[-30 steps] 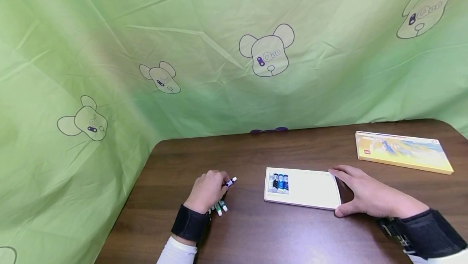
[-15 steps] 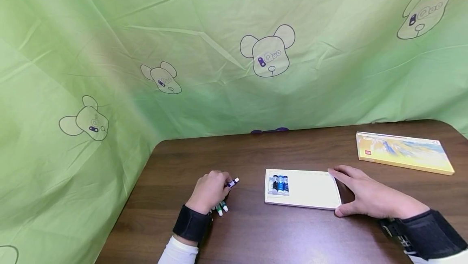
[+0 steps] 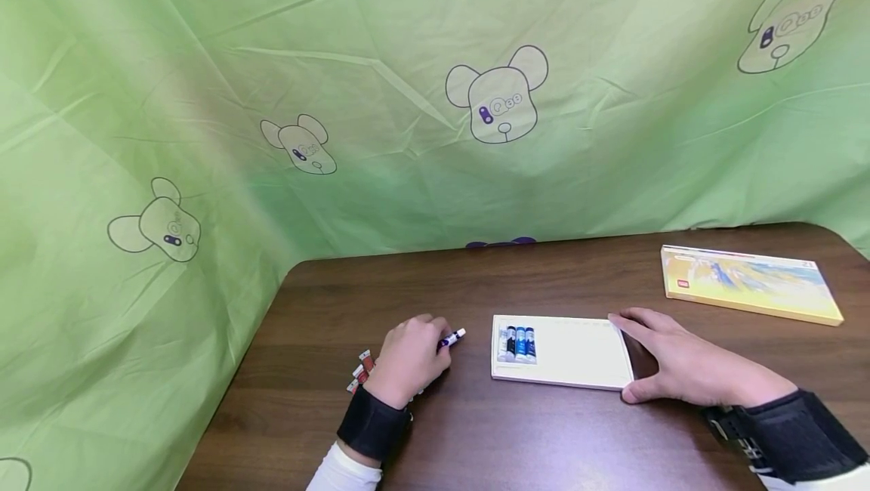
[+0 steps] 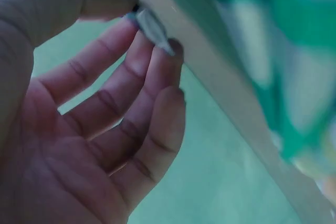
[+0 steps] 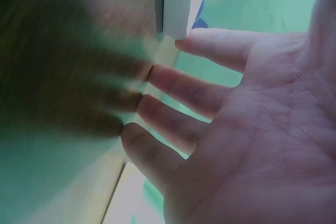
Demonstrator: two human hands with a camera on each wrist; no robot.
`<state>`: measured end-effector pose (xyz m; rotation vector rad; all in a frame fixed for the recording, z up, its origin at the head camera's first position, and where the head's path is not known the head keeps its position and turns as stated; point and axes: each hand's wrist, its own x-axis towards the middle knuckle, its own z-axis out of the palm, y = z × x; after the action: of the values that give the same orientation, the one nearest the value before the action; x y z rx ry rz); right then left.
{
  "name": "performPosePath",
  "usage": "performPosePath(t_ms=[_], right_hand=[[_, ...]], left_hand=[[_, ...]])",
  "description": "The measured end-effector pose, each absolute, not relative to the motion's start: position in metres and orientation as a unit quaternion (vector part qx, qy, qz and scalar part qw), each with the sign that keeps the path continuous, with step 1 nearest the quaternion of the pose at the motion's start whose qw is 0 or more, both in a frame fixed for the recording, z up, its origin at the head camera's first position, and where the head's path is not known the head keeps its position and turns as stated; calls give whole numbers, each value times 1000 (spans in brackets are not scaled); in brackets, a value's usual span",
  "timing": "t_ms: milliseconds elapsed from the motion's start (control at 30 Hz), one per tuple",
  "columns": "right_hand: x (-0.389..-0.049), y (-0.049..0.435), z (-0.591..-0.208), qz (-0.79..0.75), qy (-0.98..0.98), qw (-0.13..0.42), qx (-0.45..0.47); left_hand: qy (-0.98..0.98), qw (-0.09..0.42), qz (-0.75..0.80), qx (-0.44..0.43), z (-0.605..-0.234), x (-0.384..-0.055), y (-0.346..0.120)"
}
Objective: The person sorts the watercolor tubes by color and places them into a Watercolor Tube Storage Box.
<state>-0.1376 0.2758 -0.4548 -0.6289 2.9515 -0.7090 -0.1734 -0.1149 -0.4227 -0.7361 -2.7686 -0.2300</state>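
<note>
In the head view my left hand (image 3: pixel 411 355) pinches a small paint tube (image 3: pixel 447 341) with a purple label and white cap. The left wrist view has the tube's silvery crimped end (image 4: pixel 153 29) between thumb and fingertips. Loose paint tubes with red labels (image 3: pixel 362 372) lie beside and partly under that hand. Across the gap, my right hand (image 3: pixel 673 359) holds the right end of a white tray (image 3: pixel 581 351), thumb at the near corner and index finger at the far one. Several blue and dark paint tubes (image 3: pixel 520 343) lie side by side at the tray's left end.
A flat yellow box (image 3: pixel 754 283) with a painted picture lies at the back right of the brown wooden table (image 3: pixel 435 287). Green cloth (image 3: pixel 394 196) with printed bear heads hangs behind and to the left of the table.
My left hand has moved right, toward the tray, with the paint tube. Red-labelled tubes now show to its left, while the green ones are mostly covered. The right hand stays at the tray.
</note>
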Motion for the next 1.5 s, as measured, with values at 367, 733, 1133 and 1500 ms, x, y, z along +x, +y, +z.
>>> performPosePath(t_ms=[367, 733, 1133, 1500], right_hand=[[-137, 276, -455, -228, 952, 21, -201], [-138, 275, -456, -231, 952, 17, -201], [-137, 275, -457, -232, 952, 14, -199], [-137, 275, -456, -229, 953, 13, -200]], left_hand=[[-945, 141, -90, -279, -423, -161, -64], [-944, 156, -82, -278, -423, -152, -28], [-943, 212, -25, -254, -431, -145, 6], [-949, 251, -3, -193, -436, -140, 25]])
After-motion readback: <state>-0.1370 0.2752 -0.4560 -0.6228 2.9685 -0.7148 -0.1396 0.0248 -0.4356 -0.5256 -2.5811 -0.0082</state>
